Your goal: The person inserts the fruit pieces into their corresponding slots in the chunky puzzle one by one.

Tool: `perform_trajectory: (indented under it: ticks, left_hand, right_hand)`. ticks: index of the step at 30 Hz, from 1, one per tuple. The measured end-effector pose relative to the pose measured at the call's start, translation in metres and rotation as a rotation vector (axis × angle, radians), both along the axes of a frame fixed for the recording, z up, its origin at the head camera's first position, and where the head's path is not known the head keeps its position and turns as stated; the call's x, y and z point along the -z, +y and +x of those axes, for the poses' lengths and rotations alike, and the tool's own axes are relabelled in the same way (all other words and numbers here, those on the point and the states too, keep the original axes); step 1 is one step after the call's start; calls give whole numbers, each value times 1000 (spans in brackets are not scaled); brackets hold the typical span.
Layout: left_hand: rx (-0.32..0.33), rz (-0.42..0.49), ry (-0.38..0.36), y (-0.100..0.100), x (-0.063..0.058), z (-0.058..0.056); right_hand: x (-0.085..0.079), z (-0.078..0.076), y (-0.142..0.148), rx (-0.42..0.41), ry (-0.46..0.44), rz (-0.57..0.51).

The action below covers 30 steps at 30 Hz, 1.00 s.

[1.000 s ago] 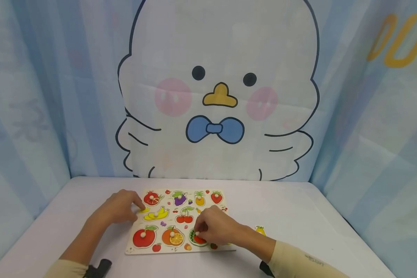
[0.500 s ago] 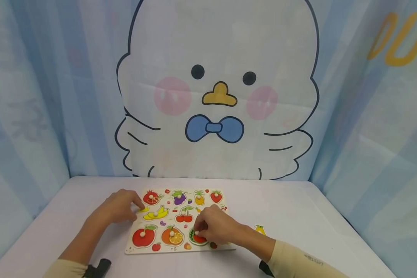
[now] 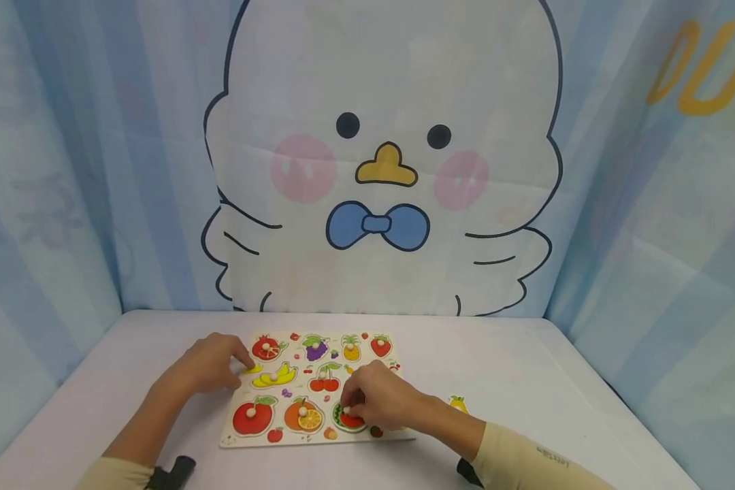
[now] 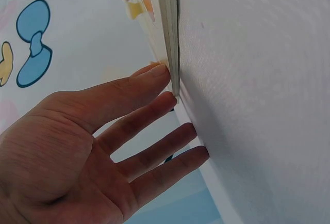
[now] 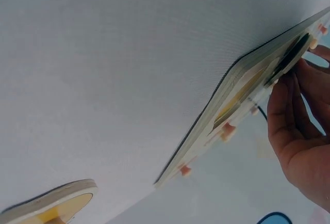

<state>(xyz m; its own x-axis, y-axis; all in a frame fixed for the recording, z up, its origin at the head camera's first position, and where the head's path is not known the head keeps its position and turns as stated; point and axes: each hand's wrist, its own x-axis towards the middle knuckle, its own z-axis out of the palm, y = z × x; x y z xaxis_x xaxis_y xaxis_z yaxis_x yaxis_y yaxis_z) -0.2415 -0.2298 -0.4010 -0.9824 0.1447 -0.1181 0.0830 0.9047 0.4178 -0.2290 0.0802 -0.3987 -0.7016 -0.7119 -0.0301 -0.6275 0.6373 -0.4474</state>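
A wooden fruit puzzle board lies flat on the white table, its pieces fitted with small knobs. My left hand rests at the board's left edge, and in the left wrist view its thumb touches that edge while the other fingers extend loosely. Over the front right part, my right hand pinches the knob of the watermelon piece. In the right wrist view this piece sits at its recess, its edge showing above the board. Right of it there, a yellow recess shows in the board.
A pear piece lies on the table to the right of the board, partly behind my right forearm. Apple, orange, banana and cherry pieces sit in the board. A cartoon curtain hangs behind the table.
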Motion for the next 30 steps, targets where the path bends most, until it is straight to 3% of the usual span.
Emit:
perform_trajectory:
  ticks: [30]
  left_hand:
    - [5, -1, 21, 1, -2, 4]
  right_hand:
    - [6, -9, 10, -144, 47, -29]
